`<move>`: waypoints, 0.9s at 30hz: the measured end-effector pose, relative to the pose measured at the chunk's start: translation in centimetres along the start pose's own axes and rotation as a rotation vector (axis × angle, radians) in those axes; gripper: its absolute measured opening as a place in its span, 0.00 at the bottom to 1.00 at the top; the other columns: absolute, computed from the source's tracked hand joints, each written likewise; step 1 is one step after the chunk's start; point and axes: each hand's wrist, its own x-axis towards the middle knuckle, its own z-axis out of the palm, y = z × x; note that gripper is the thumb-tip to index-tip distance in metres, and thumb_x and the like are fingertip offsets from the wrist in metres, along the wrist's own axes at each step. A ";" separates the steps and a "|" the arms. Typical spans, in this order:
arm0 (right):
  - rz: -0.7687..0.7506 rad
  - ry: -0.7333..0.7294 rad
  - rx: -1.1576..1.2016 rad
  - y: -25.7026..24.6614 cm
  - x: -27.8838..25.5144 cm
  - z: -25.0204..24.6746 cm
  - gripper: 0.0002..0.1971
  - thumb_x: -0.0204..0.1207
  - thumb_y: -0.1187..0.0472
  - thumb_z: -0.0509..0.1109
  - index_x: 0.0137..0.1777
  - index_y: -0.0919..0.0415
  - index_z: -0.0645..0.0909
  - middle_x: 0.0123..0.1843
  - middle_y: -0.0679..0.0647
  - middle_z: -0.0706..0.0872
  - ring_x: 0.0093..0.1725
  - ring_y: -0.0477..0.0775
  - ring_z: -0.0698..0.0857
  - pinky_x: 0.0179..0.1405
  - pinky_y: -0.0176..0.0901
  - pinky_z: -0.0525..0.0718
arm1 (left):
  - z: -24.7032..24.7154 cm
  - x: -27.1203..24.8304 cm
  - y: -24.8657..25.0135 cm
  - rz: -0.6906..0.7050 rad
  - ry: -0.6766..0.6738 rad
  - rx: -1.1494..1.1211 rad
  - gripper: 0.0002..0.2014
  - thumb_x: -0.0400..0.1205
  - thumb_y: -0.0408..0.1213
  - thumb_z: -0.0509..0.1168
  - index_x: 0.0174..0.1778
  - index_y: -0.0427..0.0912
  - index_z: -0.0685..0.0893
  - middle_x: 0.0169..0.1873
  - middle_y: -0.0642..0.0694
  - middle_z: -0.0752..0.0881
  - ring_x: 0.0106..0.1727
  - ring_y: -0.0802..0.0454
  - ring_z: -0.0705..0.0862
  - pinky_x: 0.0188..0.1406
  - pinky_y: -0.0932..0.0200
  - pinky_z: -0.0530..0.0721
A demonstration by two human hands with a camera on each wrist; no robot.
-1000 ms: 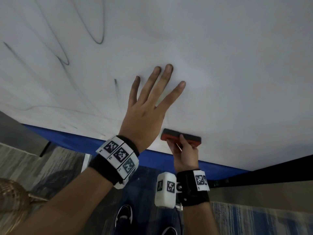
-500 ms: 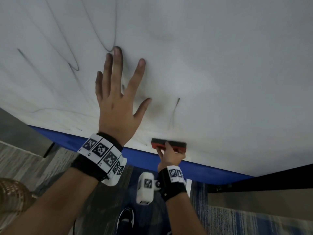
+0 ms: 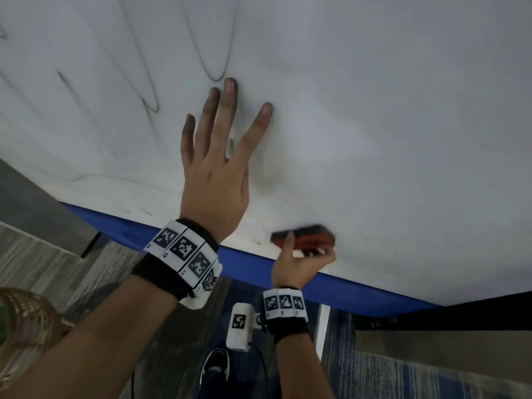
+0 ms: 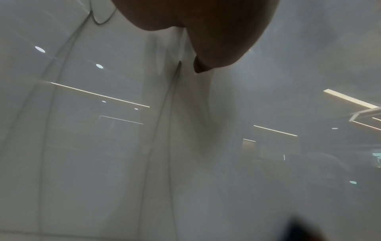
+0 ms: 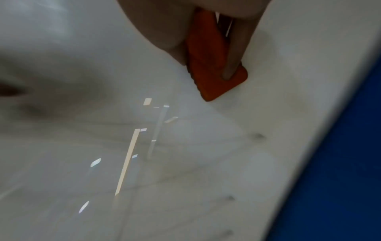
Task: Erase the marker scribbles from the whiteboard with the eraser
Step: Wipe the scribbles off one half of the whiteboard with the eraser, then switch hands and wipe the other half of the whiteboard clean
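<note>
Whiteboard [image 3: 374, 110] fills the upper part of the head view, white surface with a blue lower edge [image 3: 331, 286] running diagonally from mid left to lower right; striped grey-blue carpet [image 3: 403, 375] below it, a wicker object [image 3: 26, 318] at lower left, one dark shoe [image 3: 214, 367] at bottom centre. Two hands in frame, each with a black wristband carrying white marker tags. Left hand [image 3: 214, 180] lies flat on the board at frame centre, fingers straight and spread, gripping nothing; four fingertips [image 3: 230, 84] visible, darkened; thumb can't be made out. Right hand [image 3: 299, 263] at lower centre, just above the blue edge, fingers curled around one eraser [image 3: 305, 237], orange-red body with a dark face against the board, blurred. Right wrist view confirms: eraser [image 5: 214, 65] pinched between thumb and finger, flat on the white surface near the blue edge. Marker scribbles [image 3: 213, 53]: several thin dark looping lines across the upper left of the head view, exact count unclear; left wrist view shows about three long strokes [image 4: 156, 130] running top to bottom, plus ceiling-light reflections. Faint grey smudges [image 5: 257, 136] near the eraser, three small ones along the blue edge.
</note>
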 end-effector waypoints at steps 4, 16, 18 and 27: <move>0.419 0.285 -0.099 3.5 5.1 -4.0 0.24 0.81 0.75 0.71 0.76 0.69 0.73 0.73 0.68 0.81 0.55 0.67 0.85 0.39 0.61 0.93 | 0.7 -0.7 0.2 -0.022 -0.030 -0.022 0.41 0.83 0.21 0.63 0.89 0.54 0.57 0.89 0.39 0.52 0.90 0.40 0.51 0.87 0.34 0.55; -0.404 -0.040 -0.314 -6.5 -7.8 9.2 0.28 0.68 0.65 0.86 0.50 0.54 0.65 0.52 0.52 0.79 0.45 0.40 0.82 0.44 0.29 0.83 | -5.1 -0.3 -0.6 0.004 -0.313 -0.190 0.43 0.80 0.18 0.60 0.89 0.53 0.58 0.89 0.50 0.55 0.90 0.53 0.55 0.87 0.41 0.59; -0.585 -0.128 -0.394 -9.6 -9.8 11.3 0.28 0.66 0.61 0.87 0.50 0.54 0.67 0.49 0.50 0.80 0.42 0.39 0.80 0.40 0.28 0.79 | -8.2 1.5 -2.3 0.027 -0.362 -0.255 0.43 0.79 0.18 0.59 0.88 0.55 0.60 0.86 0.55 0.64 0.86 0.60 0.62 0.85 0.45 0.62; -1.484 -0.326 -0.699 -25.0 -16.6 23.0 0.25 0.65 0.60 0.87 0.59 0.57 0.82 0.55 0.55 0.79 0.51 0.53 0.73 0.48 0.41 0.72 | -19.3 15.5 -5.0 0.278 -0.045 -0.111 0.38 0.79 0.27 0.68 0.86 0.51 0.65 0.84 0.50 0.67 0.85 0.50 0.66 0.81 0.48 0.67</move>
